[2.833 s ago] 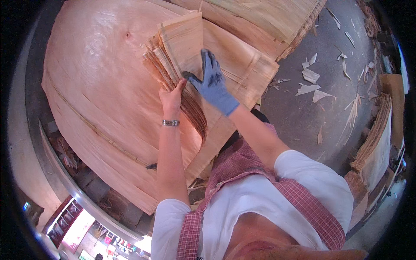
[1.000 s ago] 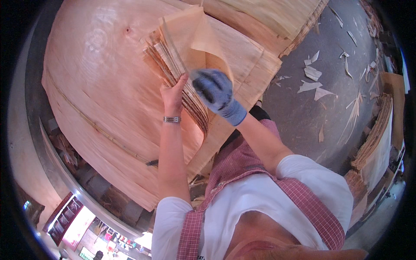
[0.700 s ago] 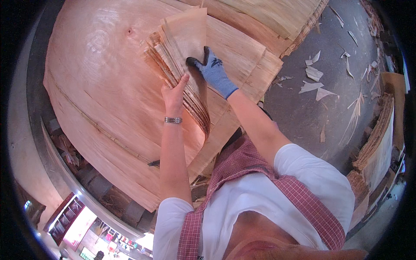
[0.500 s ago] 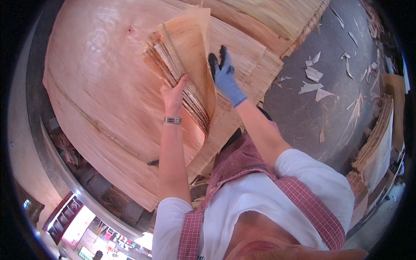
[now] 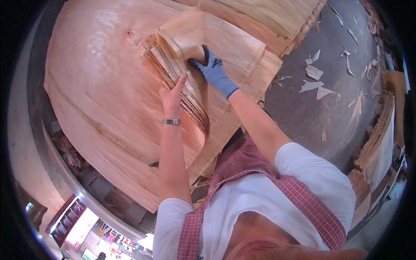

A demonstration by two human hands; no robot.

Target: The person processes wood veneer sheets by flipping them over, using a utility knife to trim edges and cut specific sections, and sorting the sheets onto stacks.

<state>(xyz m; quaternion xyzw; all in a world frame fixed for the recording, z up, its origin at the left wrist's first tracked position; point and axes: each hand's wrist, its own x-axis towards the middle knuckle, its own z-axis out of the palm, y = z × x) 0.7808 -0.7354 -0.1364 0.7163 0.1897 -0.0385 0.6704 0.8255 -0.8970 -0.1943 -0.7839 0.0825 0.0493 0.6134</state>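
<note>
My left hand (image 5: pixel 172 99), bare with a metal band at the wrist, is closed on the bent-up edges of several thin wood veneer sheets (image 5: pixel 193 106). Its thumb lies over the stacked edges. A thin loose veneer flap (image 5: pixel 183 32) curls over beyond the bundle. At that flap's right side is my right hand (image 5: pixel 215 74), in a blue glove with dark fingertips. Its thumb and forefinger are spread, and the fingertips lie against or just over the flap; the other fingers are hard to see. Beneath both hands spreads a broad pale veneer sheet (image 5: pixel 104 78).
A thin stick (image 5: pixel 104 132) lies along the left of the sheet. Another veneer stack (image 5: pixel 277 17) is at the far right. Torn scraps (image 5: pixel 313 73) litter the grey floor (image 5: pixel 299 117). More stacked veneer (image 5: pixel 376 134) stands at the right edge.
My right hand has moved left, in over the bundle. The loose flap, which stood up taller, has folded over leftward. My left hand keeps its hold almost unmoved.
</note>
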